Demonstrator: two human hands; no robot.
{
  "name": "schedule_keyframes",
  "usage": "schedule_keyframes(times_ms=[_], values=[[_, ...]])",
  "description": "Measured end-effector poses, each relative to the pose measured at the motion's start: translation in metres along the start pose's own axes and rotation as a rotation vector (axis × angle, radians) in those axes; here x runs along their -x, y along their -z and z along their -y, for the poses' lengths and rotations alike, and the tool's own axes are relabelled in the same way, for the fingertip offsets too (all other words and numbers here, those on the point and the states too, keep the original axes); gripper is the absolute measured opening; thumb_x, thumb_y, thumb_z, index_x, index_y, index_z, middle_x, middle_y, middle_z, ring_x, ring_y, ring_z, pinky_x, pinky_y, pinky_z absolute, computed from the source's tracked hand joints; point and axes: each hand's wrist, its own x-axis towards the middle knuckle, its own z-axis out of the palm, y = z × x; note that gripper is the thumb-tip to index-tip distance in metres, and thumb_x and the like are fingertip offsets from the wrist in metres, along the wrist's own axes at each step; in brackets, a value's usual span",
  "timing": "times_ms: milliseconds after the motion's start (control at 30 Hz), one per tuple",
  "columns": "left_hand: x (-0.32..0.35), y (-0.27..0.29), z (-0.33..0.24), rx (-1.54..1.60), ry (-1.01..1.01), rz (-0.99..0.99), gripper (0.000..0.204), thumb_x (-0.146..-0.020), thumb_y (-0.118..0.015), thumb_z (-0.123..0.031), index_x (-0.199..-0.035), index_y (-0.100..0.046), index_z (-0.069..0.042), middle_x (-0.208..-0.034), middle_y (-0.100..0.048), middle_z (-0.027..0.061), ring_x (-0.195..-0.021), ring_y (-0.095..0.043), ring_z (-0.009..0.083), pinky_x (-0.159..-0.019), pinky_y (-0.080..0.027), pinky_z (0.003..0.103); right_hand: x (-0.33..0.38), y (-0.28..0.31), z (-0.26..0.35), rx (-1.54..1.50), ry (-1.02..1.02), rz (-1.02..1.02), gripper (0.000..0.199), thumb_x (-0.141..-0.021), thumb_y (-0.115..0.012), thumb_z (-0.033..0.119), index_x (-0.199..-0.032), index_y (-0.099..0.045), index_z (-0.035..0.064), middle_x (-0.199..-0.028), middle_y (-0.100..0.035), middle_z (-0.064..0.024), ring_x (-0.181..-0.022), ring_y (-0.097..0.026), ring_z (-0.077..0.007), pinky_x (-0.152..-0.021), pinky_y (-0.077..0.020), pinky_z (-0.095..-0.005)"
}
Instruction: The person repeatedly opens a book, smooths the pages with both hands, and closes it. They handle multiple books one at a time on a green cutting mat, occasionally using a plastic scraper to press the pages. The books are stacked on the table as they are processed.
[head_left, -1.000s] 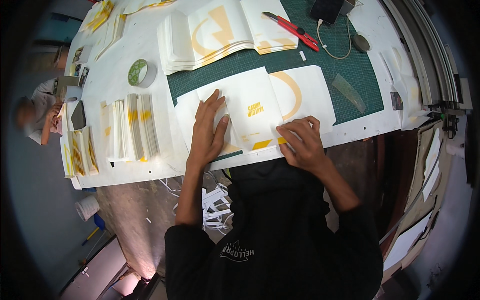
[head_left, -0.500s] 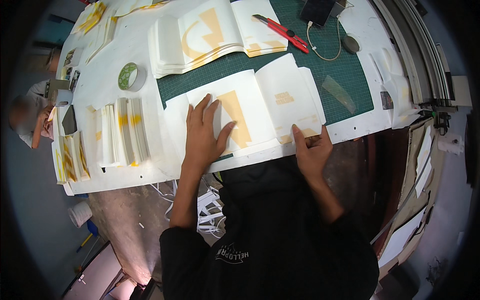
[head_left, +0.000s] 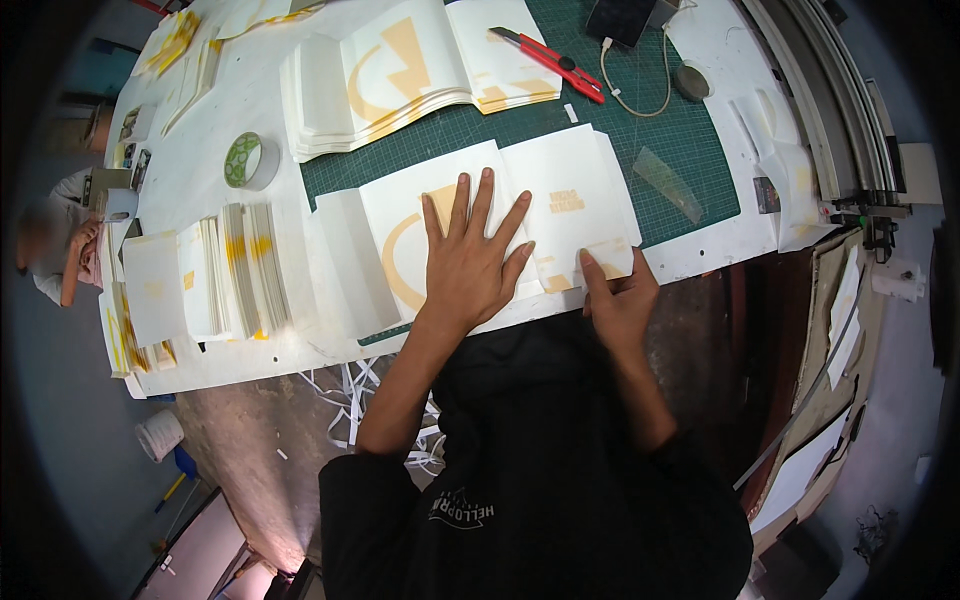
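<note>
Left hand (head_left: pixel 472 262) spread flat on the printed sheet (head_left: pixel 480 225) at the table's (head_left: pixel 200 190) near edge; right hand (head_left: pixel 618 300) pinching its folded flap (head_left: pixel 606 258)

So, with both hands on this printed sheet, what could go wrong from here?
The left hand presses flat on the printed sheet while the right hand holds a flap at the table's near edge. If the flat hand slips, the fold may come out crooked. The sheet lies close to that edge, so it could slide off. The red knife lies well away, so it seems little danger.
</note>
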Motion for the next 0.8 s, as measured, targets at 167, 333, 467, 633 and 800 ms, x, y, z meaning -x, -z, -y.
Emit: schedule_keyframes(times_ms=[167, 333, 467, 633, 800], values=[[0.001, 0.007, 0.000, -0.001, -0.030, 0.044, 0.073, -0.103, -0.059, -0.053, -0.166, -0.042, -0.019, -0.174, -0.025, 0.0269, -0.162, -0.017, 0.0504, -0.121, -0.006, 0.080, -0.003, 0.002, 0.012, 0.201, 0.390, 0.012, 0.022, -0.097, -0.075, 0.004, -0.114, -0.072, -0.0092, -0.101, -0.079, -0.0222, -0.083, -0.079, -0.0246, -0.073, -0.0612, -0.0340], [0.014, 0.024, -0.007, 0.274, -0.129, -0.222, 0.090, -0.095, -0.072, -0.053, -0.164, -0.040, -0.005, -0.171, -0.031, 0.0301, -0.160, -0.025, 0.0517, -0.123, -0.010, 0.078, 0.014, 0.000, 0.066, 0.112, 0.569, 0.135, 0.020, -0.095, -0.072, -0.002, -0.114, -0.074, -0.0084, -0.104, -0.079, -0.0240, -0.092, -0.081, -0.0333, -0.080, -0.0633, -0.0372], [0.022, 0.004, -0.005, 0.272, -0.092, -0.710, 0.080, -0.098, -0.074, -0.034, -0.160, -0.041, 0.004, -0.164, -0.040, 0.0349, -0.153, -0.039, 0.0529, -0.123, -0.027, 0.070, 0.022, -0.016, 0.117, 0.067, 0.799, 0.363, 0.039, -0.089, -0.082, 0.004, -0.124, -0.071, -0.0088, -0.109, -0.078, -0.0236, -0.091, -0.081, -0.0305, -0.080, -0.0641, -0.0358], [0.108, -0.046, 0.067, -0.353, 0.496, -0.814, 0.064, -0.105, -0.059, -0.009, -0.162, -0.035, 0.009, -0.122, -0.065, 0.0257, -0.101, -0.064, 0.0391, -0.091, -0.053, 0.044, -0.031, -0.033, 0.154, 0.006, 1.032, 0.469, 0.062, -0.087, -0.091, 0.020, -0.133, -0.063, -0.0104, -0.108, -0.079, -0.0194, -0.100, -0.079, -0.0281, -0.092, -0.0611, -0.0362], [0.043, 0.090, 0.062, -0.917, 0.679, -1.101, 0.055, -0.100, -0.060, 0.000, -0.151, -0.047, 0.017, -0.108, -0.070, 0.0253, -0.074, -0.061, 0.0319, -0.071, -0.051, 0.041, -0.190, -0.060, 0.073, 0.525, 0.857, -0.033, 0.036, -0.098, -0.073, 0.016, -0.132, -0.071, 0.0047, -0.126, -0.074, -0.0167, -0.121, -0.067, -0.0342, -0.105, -0.0486, -0.0498]])
